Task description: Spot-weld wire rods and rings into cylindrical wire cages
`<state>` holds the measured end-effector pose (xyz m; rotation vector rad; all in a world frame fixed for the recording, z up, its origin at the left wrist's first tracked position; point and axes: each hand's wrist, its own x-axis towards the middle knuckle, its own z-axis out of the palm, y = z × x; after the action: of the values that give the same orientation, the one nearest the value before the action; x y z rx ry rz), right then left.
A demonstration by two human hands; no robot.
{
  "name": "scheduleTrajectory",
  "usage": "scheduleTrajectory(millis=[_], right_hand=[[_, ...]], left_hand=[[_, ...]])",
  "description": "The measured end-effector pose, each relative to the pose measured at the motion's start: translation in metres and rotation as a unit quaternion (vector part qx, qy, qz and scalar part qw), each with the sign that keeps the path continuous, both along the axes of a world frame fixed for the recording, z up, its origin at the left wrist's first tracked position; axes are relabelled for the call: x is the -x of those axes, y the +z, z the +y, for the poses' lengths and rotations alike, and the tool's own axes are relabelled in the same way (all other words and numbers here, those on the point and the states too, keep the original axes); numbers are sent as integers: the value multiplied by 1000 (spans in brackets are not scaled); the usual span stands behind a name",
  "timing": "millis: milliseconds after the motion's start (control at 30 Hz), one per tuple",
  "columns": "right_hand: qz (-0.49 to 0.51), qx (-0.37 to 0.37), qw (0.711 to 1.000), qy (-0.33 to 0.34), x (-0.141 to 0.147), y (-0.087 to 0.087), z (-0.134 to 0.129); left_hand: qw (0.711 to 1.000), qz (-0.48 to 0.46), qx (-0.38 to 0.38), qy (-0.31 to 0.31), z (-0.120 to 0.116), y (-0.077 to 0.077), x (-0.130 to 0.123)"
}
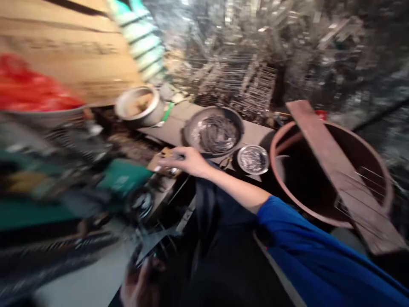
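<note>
"What are the hands doing?"

"The right hand (187,161) comes out of a blue sleeve (297,243), fingers stretched forward over a small brown scrap of card (159,164) at the edge of the bench (169,123). The fingers look close together and seem to touch the card, but I can't tell if they're gripping it."

"And the left hand?"

"The left hand (140,283) sits low at the bottom of the view, badly blurred, just below a dark metal piece (150,249). Open or closed, I can't tell."

"What's near the right hand?"

"Just past it, a black pan (214,109) holds a coil of wire (215,134). Beside the pan is a small steel plate (252,147) with shiny bits on it."

"Further right?"

"A big round brown tub (272,164), with a wooden plank (338,170) laid across its rim and thin wires (361,192) lying over the plank."

"And to the left?"

"A steel pot (150,111) stands at the far end of the bench. Nearer, there's a green box (121,177), then a red bag (32,85) in a grey basin (47,118). A cardboard sheet (64,47) stands behind, and blurred wire racks (230,85) fill the background."
</note>
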<state>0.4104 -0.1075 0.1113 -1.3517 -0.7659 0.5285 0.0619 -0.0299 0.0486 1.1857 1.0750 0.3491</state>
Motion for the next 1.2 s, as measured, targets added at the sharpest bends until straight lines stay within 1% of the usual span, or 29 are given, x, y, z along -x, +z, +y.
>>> scheduleTrajectory(millis=[33, 67, 100, 167, 233, 367, 500, 667, 800, 933, 1200], right_hand=[[-6, -3, 1000, 17, 5, -1, 5], [-14, 1, 999, 33, 10, -3, 10], [-22, 10, 999, 45, 14, -5, 16], [-42, 20, 997, 61, 24, -10, 29], [-55, 29, 995, 81, 36, -14, 42], [-80, 54, 988, 122, 63, -22, 66], [-91, 56, 980, 165, 92, -32, 89], [-72, 67, 974, 204, 116, -47, 115], [-54, 72, 971, 220, 125, -54, 127], [-32, 55, 974, 219, 127, -57, 137], [-66, 47, 968, 237, 124, -56, 162]], left_hand=[[996, -23, -29, 79, -9, 2, -1], [988, -45, -49, 140, -17, 5, -3], [981, -67, -49, 173, -22, 8, -6], [969, -112, -60, 210, -26, 13, -10], [961, -151, -56, 224, -23, 17, -7], [947, -198, -49, 247, -16, 20, 14], [932, -217, -50, 285, -12, 20, 31], [910, -228, -64, 339, -2, 23, 35], [909, -227, -66, 343, 9, 23, 37], [911, -228, -73, 337, 22, 18, 34], [912, -230, -97, 324, 50, 6, 23]])
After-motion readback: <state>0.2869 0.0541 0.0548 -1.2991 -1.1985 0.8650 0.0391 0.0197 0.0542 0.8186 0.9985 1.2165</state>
